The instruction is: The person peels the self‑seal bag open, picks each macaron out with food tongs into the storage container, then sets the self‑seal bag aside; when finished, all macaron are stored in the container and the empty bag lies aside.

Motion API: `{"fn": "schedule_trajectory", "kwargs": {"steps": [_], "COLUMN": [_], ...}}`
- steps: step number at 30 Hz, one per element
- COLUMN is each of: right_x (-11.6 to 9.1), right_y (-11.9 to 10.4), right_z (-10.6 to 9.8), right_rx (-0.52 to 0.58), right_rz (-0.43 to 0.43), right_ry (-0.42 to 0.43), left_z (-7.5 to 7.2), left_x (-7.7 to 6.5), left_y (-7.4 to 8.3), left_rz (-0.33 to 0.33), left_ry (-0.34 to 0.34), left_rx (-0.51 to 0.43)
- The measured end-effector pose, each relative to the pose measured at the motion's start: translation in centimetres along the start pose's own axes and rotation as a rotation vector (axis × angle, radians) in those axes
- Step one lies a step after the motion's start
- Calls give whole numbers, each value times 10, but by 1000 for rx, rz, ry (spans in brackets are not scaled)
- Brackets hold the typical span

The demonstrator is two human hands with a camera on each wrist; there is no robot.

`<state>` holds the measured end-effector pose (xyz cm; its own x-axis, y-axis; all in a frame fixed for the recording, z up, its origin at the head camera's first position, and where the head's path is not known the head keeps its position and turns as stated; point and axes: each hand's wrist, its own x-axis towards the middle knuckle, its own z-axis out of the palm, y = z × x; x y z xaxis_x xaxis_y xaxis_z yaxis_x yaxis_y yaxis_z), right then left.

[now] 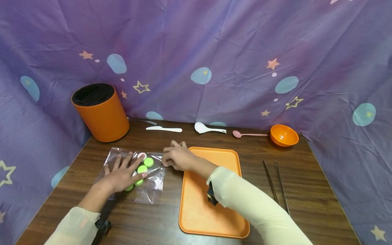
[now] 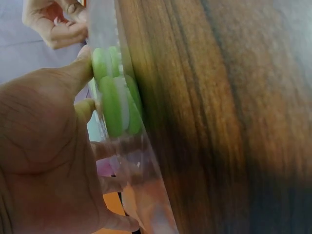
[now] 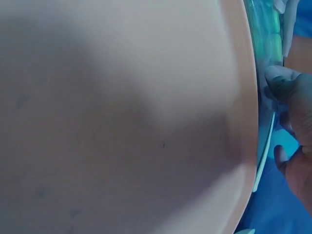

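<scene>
A clear plastic bag (image 1: 149, 194) lies on the wooden table with several green macarons (image 1: 142, 169) in it, and a white one (image 1: 142, 156) near the top. My left hand (image 1: 117, 178) rests over the bag with fingers spread, covering some of the macarons. In the left wrist view, the green macarons (image 2: 113, 105) show pale filling under the film, beside that palm. At the bag's right edge, thumb and fingers of my right hand (image 1: 179, 159) pinch the plastic. The right wrist view shows this right hand (image 3: 298, 114) just past the tray's rim.
An orange tray (image 1: 211, 217) lies under my right forearm. Behind stand an orange knife block (image 1: 105, 119), white knife (image 1: 163, 129), white ladle (image 1: 202, 128), pink spoon (image 1: 237, 134) and orange bowl (image 1: 284, 136). Long metal tongs (image 1: 281, 187) lie at right.
</scene>
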<state>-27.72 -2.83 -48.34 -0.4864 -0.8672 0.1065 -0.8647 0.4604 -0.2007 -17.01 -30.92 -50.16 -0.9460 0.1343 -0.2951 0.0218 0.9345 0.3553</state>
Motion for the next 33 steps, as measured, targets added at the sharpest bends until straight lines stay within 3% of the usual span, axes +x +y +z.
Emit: {"fn": "schedule_trajectory", "kwargs": {"steps": [9, 16, 25, 33], "right_x": [-12, -9, -14, -24], "right_y": [5, -11, -16, -13], "right_z": [-4, -1, 0, -4], "right_rx": [-6, -76, -42, -35], "right_rz": [-11, -109, -133, -152], "right_ry": [-4, -9, -12, -19], "left_z": [-7, -12, -7, -14], "left_x": [-3, -4, -1, -7], "left_y": [4, 11, 7, 14], "left_rz": [2, -11, 0, -3], "left_ry": [-14, -59, -28, -38], "left_rx": [16, 2, 11, -7]}}
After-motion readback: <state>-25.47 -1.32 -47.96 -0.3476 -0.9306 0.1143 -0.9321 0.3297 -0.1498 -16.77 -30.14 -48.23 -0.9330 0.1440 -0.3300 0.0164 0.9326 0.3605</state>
